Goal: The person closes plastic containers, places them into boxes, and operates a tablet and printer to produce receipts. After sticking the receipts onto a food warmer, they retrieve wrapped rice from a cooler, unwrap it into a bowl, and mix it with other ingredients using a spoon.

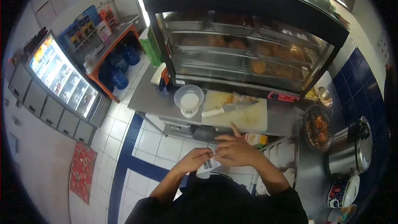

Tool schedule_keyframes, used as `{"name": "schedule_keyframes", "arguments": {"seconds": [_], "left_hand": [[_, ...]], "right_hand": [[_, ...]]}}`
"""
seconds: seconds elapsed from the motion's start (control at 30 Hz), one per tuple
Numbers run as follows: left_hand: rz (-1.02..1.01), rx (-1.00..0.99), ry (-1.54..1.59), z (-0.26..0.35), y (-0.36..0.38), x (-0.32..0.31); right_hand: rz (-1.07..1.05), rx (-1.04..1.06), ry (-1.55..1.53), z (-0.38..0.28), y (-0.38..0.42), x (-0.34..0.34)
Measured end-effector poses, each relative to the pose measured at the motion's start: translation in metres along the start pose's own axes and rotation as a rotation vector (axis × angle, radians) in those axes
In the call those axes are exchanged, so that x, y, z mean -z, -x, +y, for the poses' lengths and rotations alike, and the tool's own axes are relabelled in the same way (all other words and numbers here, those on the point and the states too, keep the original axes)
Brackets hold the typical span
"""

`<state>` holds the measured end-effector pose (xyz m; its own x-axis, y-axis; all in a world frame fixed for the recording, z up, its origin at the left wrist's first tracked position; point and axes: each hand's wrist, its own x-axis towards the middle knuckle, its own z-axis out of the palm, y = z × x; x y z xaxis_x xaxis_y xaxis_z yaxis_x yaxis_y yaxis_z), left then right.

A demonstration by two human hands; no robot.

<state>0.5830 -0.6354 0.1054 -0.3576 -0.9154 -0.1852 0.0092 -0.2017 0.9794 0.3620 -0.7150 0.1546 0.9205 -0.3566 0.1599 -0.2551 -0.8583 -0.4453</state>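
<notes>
Close to my body, my left hand (194, 161) pinches a small white printed paper (207, 166) with dark marks on it, perhaps a label. My right hand (239, 152) meets it at the paper's upper edge, thumb and a finger pinched together while other fingers stretch out. Beyond my hands, a white cutting board (253, 120) lies on the steel counter (155, 99). A knife (217, 111) with a white handle rests across it, beside a small heap of food scraps (232, 98). Left of the board, a clear bowl (199, 93) sits on a white kitchen scale (190, 110).
A glass-fronted food warmer (244, 87) with trays of food stands behind the board. To the right are a bowl of reddish food (307, 129), a large steel pot (344, 151) and a patterned pot (338, 195). A lit drinks fridge (62, 76) stands at left.
</notes>
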Motion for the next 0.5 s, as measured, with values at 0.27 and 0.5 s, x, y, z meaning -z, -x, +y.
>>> {"name": "schedule_keyframes", "arguments": {"seconds": [0.27,0.5], "left_hand": [[-0.064,-0.067,-0.067,0.035,-0.089,0.131],[0.101,-0.275,-0.196,0.088,-0.166,0.193]], "right_hand": [[0.18,-0.514,-0.659,0.073,-0.038,0.032],[0.678,-0.56,-0.464,0.081,-0.118,0.074]]}}
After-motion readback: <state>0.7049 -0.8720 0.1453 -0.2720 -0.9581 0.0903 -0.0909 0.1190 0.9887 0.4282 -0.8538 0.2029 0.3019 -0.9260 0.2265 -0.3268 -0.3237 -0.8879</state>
